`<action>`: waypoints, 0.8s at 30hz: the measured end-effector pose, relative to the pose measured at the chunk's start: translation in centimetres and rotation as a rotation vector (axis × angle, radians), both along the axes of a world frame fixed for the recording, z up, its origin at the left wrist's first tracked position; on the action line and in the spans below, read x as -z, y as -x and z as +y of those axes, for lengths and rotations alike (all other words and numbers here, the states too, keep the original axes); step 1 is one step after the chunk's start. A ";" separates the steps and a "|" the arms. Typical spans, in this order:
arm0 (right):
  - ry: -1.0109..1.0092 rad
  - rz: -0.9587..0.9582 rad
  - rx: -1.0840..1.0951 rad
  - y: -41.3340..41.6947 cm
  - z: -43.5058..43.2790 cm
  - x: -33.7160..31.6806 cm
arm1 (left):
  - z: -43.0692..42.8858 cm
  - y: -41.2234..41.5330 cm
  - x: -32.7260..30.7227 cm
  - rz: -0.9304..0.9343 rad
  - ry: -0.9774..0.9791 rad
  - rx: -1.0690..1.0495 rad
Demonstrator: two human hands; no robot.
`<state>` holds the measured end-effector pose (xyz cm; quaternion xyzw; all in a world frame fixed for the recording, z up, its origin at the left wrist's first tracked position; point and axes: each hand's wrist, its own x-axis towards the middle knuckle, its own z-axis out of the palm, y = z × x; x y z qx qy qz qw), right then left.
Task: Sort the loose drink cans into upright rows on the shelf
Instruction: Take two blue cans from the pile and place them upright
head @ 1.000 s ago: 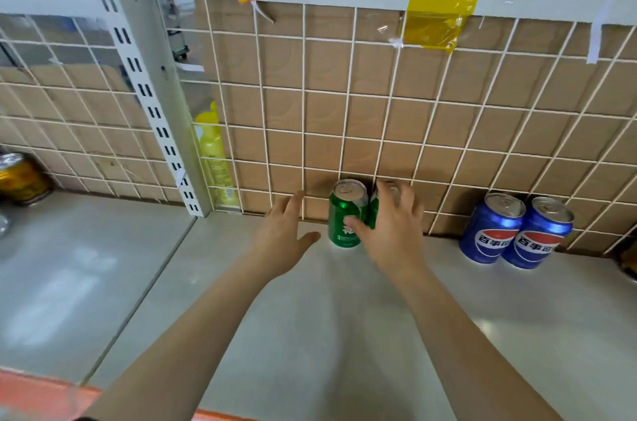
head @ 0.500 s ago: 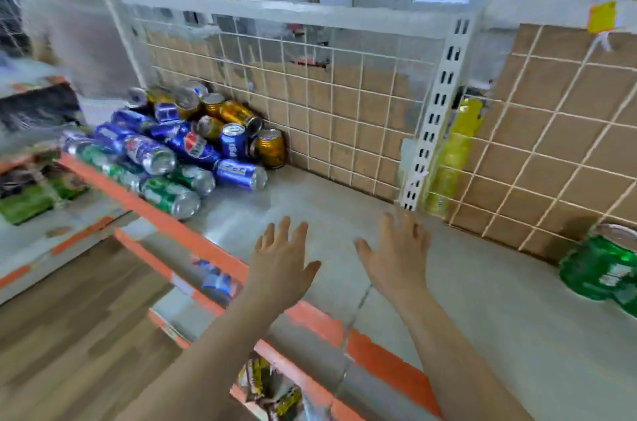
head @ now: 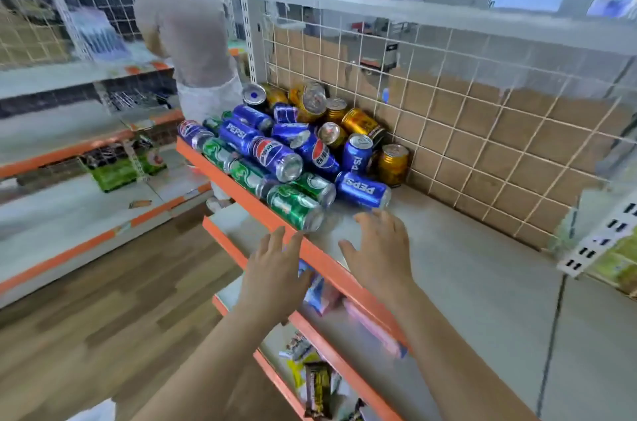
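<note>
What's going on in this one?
A person reaches both hands toward a heap of drink cans at the end of a shelf. The left hand and right hand are open and hold nothing. The right hand's fingertips are close to a blue can lying beside a green can. The cans are jumbled against the wire back panel, most on their sides. A second person stands nearby.
</note>
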<state>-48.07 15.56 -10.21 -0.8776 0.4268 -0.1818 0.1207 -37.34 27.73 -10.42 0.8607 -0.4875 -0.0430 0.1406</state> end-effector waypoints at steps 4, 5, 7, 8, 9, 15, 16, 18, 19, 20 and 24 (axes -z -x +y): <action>0.013 -0.054 -0.016 -4.1 -2.3 -0.4 | -2.0 -4.0 -0.1 -0.017 0.016 -0.022; 0.018 -0.072 -0.023 -5.2 -3.0 -0.6 | -2.7 -5.1 -0.3 -0.030 0.025 -0.031; -0.001 -0.084 -0.040 -7.7 -4.6 -1.1 | -4.2 -7.7 -1.0 -0.046 0.047 -0.060; -0.015 -0.086 -0.049 -8.7 -5.4 -1.5 | -4.9 -8.9 -1.4 -0.048 0.052 -0.074; -0.024 -0.090 -0.060 -9.8 -6.3 -1.8 | -5.6 -10.2 -1.7 -0.057 0.053 -0.084; -0.011 -0.064 -0.172 -15.2 -10.2 -3.4 | -9.1 -16.1 -2.6 -0.034 0.047 -0.094; -0.015 -0.056 -0.184 -15.9 -10.6 -3.4 | -9.6 -17.0 -2.6 -0.028 0.058 -0.111; -0.021 -0.025 -0.208 -16.8 -11.3 -3.5 | -10.2 -18.9 -2.8 -0.025 0.069 -0.138; -0.015 0.008 -0.226 -17.2 -11.7 -3.4 | -10.5 -19.8 -2.9 -0.033 0.071 -0.135; -0.003 0.050 -0.247 -17.6 -12.2 -3.5 | -10.8 -20.7 -2.9 -0.045 0.068 -0.119; -0.014 0.191 -0.284 -18.6 -13.5 -3.9 | -12.2 -23.3 -3.4 -0.132 -0.034 0.012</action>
